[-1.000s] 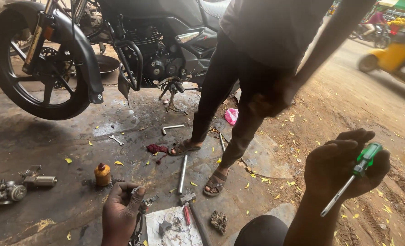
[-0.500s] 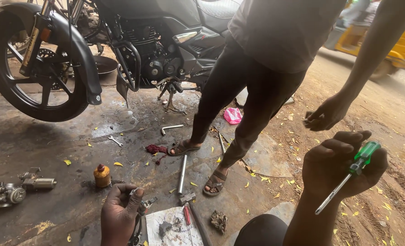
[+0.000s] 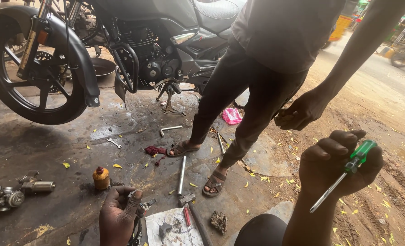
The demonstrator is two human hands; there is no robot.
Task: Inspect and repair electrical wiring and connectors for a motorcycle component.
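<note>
My right hand (image 3: 336,165) is raised at the right and grips a screwdriver (image 3: 348,171) with a green handle, its metal shaft slanting down to the left. Low at the bottom, my left hand (image 3: 118,214) closes around a small metal part just above a white cloth (image 3: 166,224) strewn with small pieces. A red-handled tool (image 3: 187,215) and a hammer (image 3: 189,205) lie on or beside that cloth. Another person in dark trousers and sandals stands just beyond, one hand (image 3: 300,111) hanging near my right hand.
A black motorcycle (image 3: 134,50) stands at the back with its front wheel (image 3: 34,73) at left. On the oily concrete lie a small brown bottle (image 3: 101,177), an engine part (image 3: 15,193), a spanner (image 3: 114,143), a bent wrench (image 3: 170,130), a steel tube (image 3: 181,175), a red rag (image 3: 155,150) and a pink bag (image 3: 232,116).
The standing person's hand has swung right and down towards my raised right hand. My own hands stay almost still, the screwdriver still gripped.
</note>
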